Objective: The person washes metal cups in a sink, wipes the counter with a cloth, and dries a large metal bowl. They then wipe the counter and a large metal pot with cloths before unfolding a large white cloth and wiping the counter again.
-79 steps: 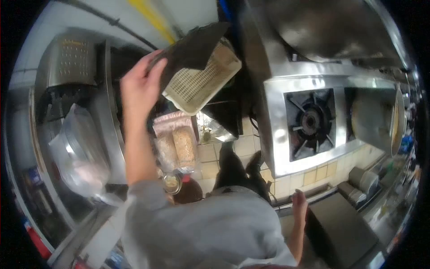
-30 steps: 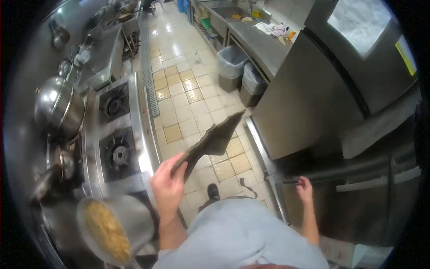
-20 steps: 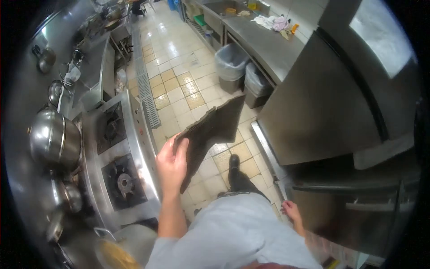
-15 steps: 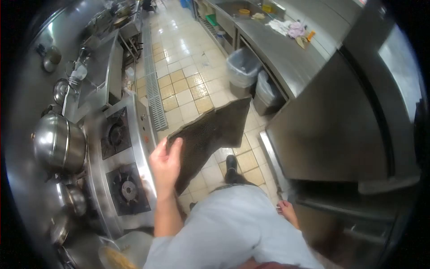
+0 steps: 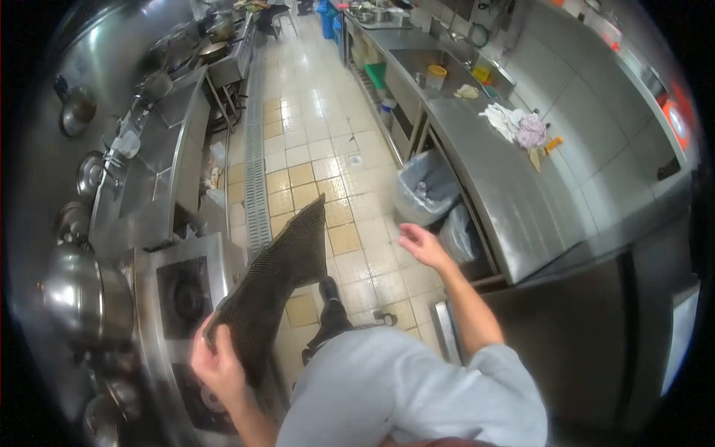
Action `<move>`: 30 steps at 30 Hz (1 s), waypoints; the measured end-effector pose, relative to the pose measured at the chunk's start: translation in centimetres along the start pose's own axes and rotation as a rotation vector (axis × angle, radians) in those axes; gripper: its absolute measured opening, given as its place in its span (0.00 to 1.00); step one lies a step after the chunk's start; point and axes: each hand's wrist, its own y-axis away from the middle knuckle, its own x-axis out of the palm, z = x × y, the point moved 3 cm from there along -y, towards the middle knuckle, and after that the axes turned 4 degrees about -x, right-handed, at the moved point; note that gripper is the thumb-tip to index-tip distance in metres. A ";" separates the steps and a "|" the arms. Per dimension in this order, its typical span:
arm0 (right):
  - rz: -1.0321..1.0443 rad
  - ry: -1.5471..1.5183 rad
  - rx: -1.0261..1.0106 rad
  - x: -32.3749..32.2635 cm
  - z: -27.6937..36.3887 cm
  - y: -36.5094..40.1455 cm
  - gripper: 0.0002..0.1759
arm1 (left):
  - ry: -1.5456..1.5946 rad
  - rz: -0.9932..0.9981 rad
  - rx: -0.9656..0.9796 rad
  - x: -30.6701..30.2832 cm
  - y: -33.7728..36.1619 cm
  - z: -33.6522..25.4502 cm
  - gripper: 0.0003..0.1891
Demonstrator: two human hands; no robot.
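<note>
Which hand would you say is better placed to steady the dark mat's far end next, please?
Probably the right hand: it looks empty and is nearer the far end of the dark mat. The left hand is occupied, gripping the mat's near end.

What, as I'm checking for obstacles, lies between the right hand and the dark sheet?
In the head view, only tiled floor shows between the right hand and the dark sheet.
</note>
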 end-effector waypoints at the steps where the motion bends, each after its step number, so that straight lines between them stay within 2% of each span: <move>1: -0.002 0.003 0.004 0.7 -0.2 -2.1 0.31 | 0.016 0.020 -0.003 0.9 -2.4 1.3 0.12; 3: 0.129 0.079 -0.050 3.0 0.3 -6.1 0.33 | 0.060 0.038 -0.047 3.1 -8.0 2.5 0.12; 4: 0.127 0.081 -0.043 3.3 0.6 -7.6 0.33 | 0.022 0.051 -0.038 4.4 -10.9 2.4 0.12; 6: 0.214 0.132 0.027 3.4 0.9 -10.1 0.35 | -0.012 0.078 0.012 6.5 -16.3 3.4 0.12; 8: 0.204 0.159 0.071 2.2 1.6 -12.7 0.38 | -0.083 0.133 0.039 9.0 -21.4 3.1 0.12; 10: 0.044 -0.011 0.220 0.6 0.8 -14.6 0.40 | -0.100 0.197 0.070 12.2 -26.1 3.1 0.12; 14: -0.168 -0.047 0.267 -2.0 -1.4 -17.7 0.38 | 0.039 0.356 0.077 20.3 -34.3 4.0 0.12; 15: -0.218 -0.056 0.299 -2.3 -1.7 -18.4 0.38 | -0.030 0.393 0.089 22.3 -36.2 3.8 0.12; 20: -0.327 -0.122 0.383 -4.5 -3.8 -21.6 0.39 | 0.002 0.500 0.163 34.3 -43.7 2.3 0.08; 23: -0.440 -0.198 0.396 -6.2 -8.0 -24.7 0.40 | 0.098 0.490 0.152 40.6 -47.9 1.2 0.08; 25: -0.487 -0.332 0.425 -7.6 -11.3 -29.0 0.42 | 0.116 0.445 0.131 43.4 -50.7 1.0 0.07; 30: -0.297 -0.274 0.323 -11.1 -13.3 -47.9 0.49 | 0.027 0.320 0.134 48.0 -56.0 -0.3 0.10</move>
